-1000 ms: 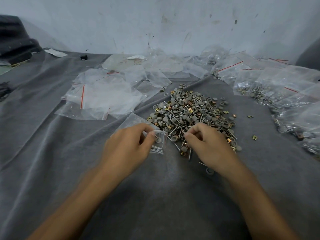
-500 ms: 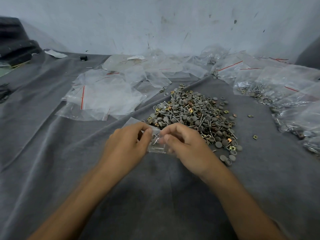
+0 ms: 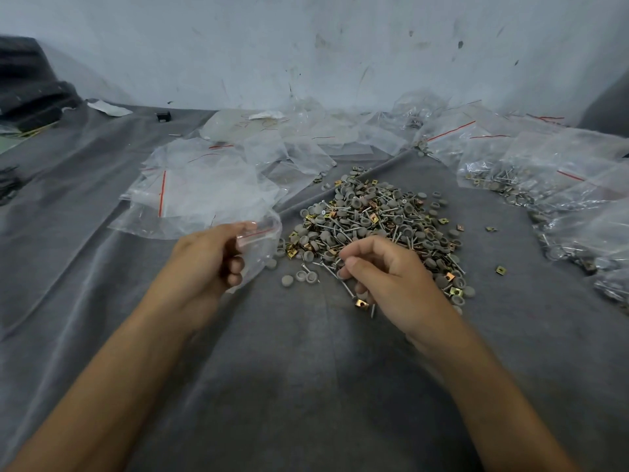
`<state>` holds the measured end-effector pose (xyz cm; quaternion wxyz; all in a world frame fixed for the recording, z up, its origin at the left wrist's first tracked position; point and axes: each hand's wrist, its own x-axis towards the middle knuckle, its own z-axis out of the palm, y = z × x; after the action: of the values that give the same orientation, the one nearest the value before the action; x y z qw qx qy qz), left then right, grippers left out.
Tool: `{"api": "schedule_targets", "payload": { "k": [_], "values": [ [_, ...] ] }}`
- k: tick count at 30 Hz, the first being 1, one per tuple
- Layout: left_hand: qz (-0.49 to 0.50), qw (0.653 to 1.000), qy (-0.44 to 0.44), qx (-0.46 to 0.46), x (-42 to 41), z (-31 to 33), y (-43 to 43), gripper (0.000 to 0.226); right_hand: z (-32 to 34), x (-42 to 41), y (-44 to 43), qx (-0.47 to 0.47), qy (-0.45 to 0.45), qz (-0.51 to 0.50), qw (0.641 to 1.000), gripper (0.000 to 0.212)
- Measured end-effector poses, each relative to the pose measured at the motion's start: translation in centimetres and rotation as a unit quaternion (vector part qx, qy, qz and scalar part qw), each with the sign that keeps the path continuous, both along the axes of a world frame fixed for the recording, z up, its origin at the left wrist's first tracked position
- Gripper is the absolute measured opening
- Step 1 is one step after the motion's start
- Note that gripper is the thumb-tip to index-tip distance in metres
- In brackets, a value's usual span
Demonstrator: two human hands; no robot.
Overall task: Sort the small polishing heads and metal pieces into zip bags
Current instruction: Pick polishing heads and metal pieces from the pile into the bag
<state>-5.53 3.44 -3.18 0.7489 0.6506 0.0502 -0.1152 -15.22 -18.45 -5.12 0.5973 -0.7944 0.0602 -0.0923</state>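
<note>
A heap of grey polishing heads, thin metal pins and brass square pieces [image 3: 371,219] lies on the grey cloth [image 3: 306,386] in the middle. My left hand [image 3: 204,264] grips a small clear zip bag [image 3: 260,243] with a red seal line, just left of the heap. My right hand [image 3: 384,281] sits at the heap's near edge, its thumb and fingers pinching a metal pin [image 3: 335,272]. A few loose grey heads [image 3: 299,277] lie between my hands.
Empty clear zip bags [image 3: 204,189] are spread at the back left and centre. Filled bags [image 3: 544,178] pile up along the right side. A dark object [image 3: 30,93] sits at the far left by the wall. Stray brass pieces [image 3: 500,270] lie right of the heap.
My hands have parted: the left lifted the zip bag up and leftward, the right went back to the heap's near edge and now pinches a pin.
</note>
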Motion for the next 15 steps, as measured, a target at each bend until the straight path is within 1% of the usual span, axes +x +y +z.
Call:
{"api": "schedule_targets", "payload": {
  "k": [4, 6, 8, 9, 11, 13, 15],
  "values": [
    [0.018, 0.999, -0.030, 0.012, 0.0, 0.3, 0.4, 0.015, 0.1, 0.0, -0.3, 0.009, 0.005, -0.005, 1.000, 0.026],
    [0.019, 0.998, -0.052, 0.021, -0.3, 0.5, 0.3, 0.015, 0.3, -0.1, -0.5, 0.011, 0.005, -0.014, 1.000, 0.023],
    [0.017, 0.996, -0.079, 0.036, -0.6, 0.7, 0.2, 0.016, 0.4, -0.3, -0.9, -0.009, 0.001, -0.033, 0.999, 0.019],
    [0.015, 0.995, -0.093, 0.043, -0.8, 0.7, 0.1, 0.018, 0.3, -0.3, -1.3, -0.032, 0.000, -0.047, 0.998, 0.017],
    [0.007, 0.991, -0.121, 0.053, -1.1, 0.7, -0.2, 0.020, 0.2, -0.4, -2.3, -0.108, 0.012, -0.066, 0.992, 0.011],
    [0.001, 0.988, -0.137, 0.065, -1.3, 0.6, -0.5, 0.022, -0.1, -0.6, -3.2, -0.205, 0.045, -0.051, 0.976, 0.006],
    [-0.006, 0.987, -0.144, 0.072, -1.3, 0.4, -0.7, 0.023, -0.3, -0.8, -3.4, -0.282, 0.077, -0.027, 0.956, 0.008]
  ]
}}
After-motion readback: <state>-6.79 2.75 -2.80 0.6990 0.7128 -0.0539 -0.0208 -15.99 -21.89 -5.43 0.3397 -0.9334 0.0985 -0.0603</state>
